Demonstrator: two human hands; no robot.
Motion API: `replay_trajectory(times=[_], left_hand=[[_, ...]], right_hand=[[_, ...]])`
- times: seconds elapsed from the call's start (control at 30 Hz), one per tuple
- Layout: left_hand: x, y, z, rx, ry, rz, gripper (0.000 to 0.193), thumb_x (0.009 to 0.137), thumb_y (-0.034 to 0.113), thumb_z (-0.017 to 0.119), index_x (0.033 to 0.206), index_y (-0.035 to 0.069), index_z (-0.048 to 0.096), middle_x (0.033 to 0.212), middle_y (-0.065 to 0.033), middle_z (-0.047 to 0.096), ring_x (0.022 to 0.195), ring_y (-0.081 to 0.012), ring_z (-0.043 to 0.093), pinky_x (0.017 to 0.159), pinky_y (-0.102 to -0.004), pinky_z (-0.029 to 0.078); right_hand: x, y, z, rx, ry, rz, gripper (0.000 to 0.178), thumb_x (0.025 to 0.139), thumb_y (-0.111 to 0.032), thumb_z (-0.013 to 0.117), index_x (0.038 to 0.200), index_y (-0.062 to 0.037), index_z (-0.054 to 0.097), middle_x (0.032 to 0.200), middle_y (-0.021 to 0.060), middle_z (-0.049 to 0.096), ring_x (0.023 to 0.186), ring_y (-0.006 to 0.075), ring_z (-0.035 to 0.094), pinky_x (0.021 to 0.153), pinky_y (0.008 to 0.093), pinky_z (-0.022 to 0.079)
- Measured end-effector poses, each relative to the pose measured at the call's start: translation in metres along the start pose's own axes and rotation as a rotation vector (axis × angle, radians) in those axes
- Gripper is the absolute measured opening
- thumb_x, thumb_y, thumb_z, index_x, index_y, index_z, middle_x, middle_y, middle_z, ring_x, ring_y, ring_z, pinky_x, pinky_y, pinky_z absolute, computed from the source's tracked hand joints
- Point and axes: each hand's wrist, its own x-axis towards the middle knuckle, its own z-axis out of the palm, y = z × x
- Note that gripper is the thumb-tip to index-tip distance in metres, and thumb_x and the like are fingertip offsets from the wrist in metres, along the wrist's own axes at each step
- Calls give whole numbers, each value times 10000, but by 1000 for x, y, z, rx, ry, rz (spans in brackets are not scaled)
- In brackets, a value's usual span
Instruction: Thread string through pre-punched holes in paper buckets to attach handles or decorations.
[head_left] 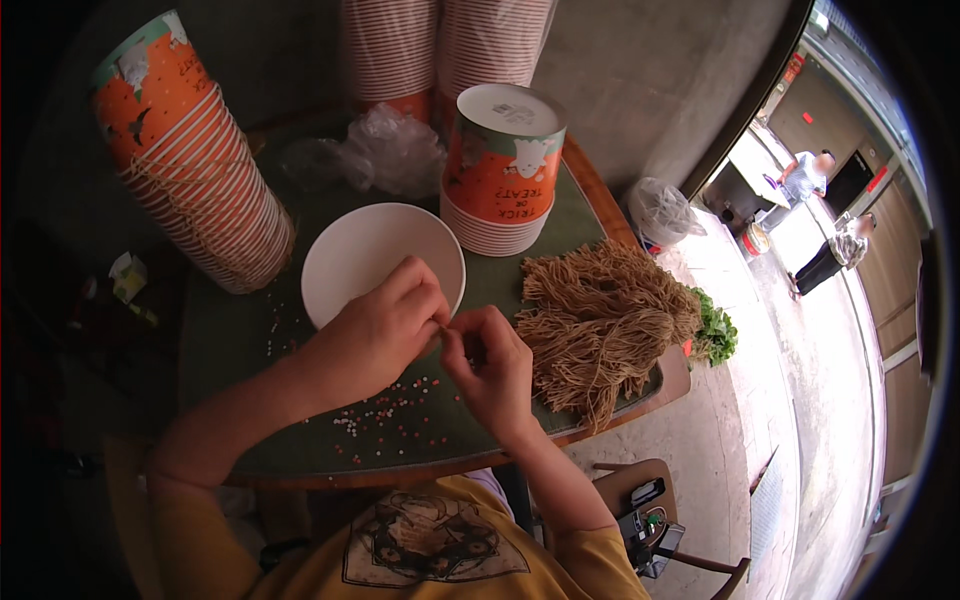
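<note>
Lying nearest, small white and reddish beads [383,410] are dotting the green-topped bench [300,452], while just beyond them the left hand [388,320] and the right hand [490,368] are pinching narrowly, fingertips meeting (whatever is between them is too small to tell), by the near-right rim of a white bowl [360,250]. A brown stringy bundle [605,330] is resting to the right, and an upturned orange bucket stack [505,190] is standing behind. Farther off, outside, two people [803,182] are standing.
</note>
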Motion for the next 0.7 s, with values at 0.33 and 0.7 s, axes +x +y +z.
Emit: replay_trajectory(times=[0.33,0.7], left_hand=[[-10,5,10,-4,169,-53,144,807,-22,623,906,27,531,866,-104,575,827,-300,602,698,-399,500],[-6,3,10,-287,152,-201,100,850,-65,575,907,12,544,870,-75,581,776,-180,625,641,-305,521]], right_hand=[[-3,7,8,-115,84,-221,158,806,-13,704,878,-38,566,741,64,567,565,144,580,531,265,484],[-2,11,9,-172,86,-331,201,757,15,717,891,-50,582,743,59,574,563,167,590,507,279,487]])
